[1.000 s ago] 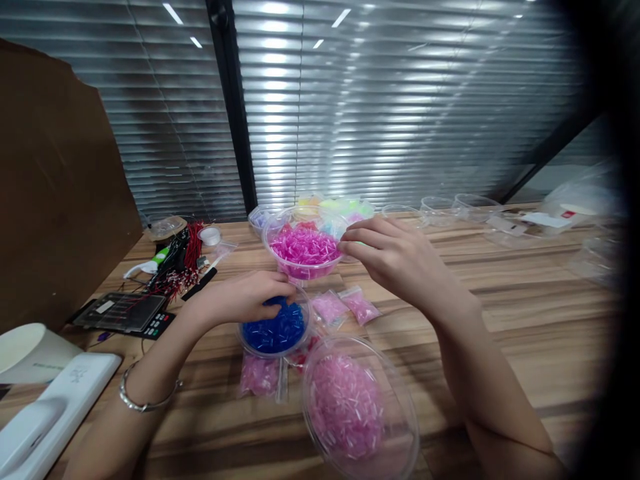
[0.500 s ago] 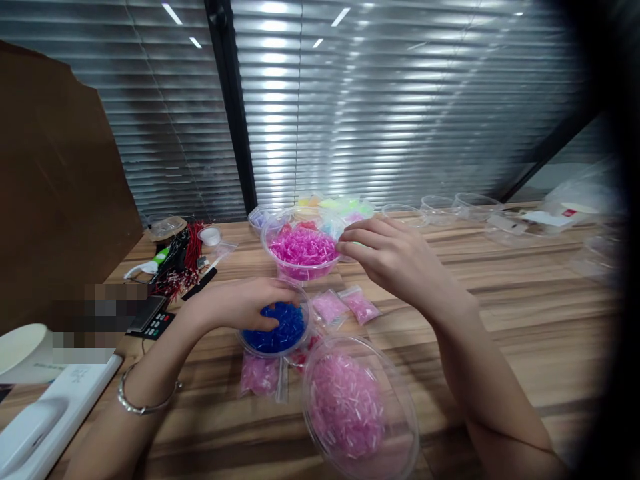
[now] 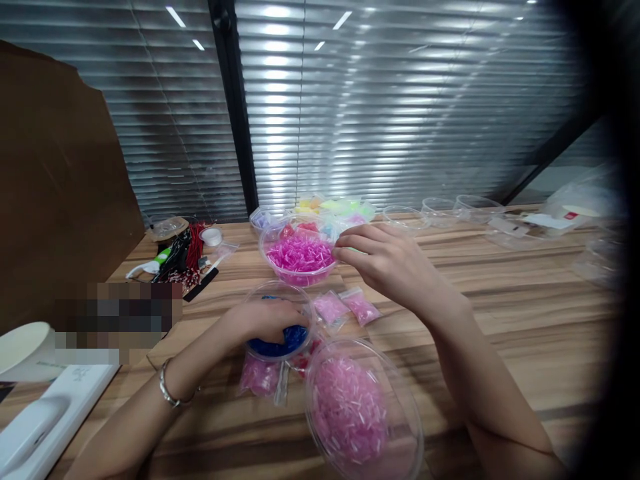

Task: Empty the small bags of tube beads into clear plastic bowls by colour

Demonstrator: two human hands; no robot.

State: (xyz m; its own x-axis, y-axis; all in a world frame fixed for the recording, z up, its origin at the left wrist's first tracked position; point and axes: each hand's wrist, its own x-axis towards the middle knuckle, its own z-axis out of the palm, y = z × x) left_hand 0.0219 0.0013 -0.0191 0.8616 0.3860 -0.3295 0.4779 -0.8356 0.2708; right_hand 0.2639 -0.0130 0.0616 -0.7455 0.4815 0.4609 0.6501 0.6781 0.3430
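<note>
Blue pieces (image 3: 295, 337) lie under the left hand (image 3: 274, 319), the right hand (image 3: 384, 261) curls at the magenta bowl (image 3: 301, 275), both grips unclear.

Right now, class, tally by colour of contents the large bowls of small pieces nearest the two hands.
Blue bowl: 1
Magenta bowl: 1
Pale pink bowl: 1
Total: 3
</note>
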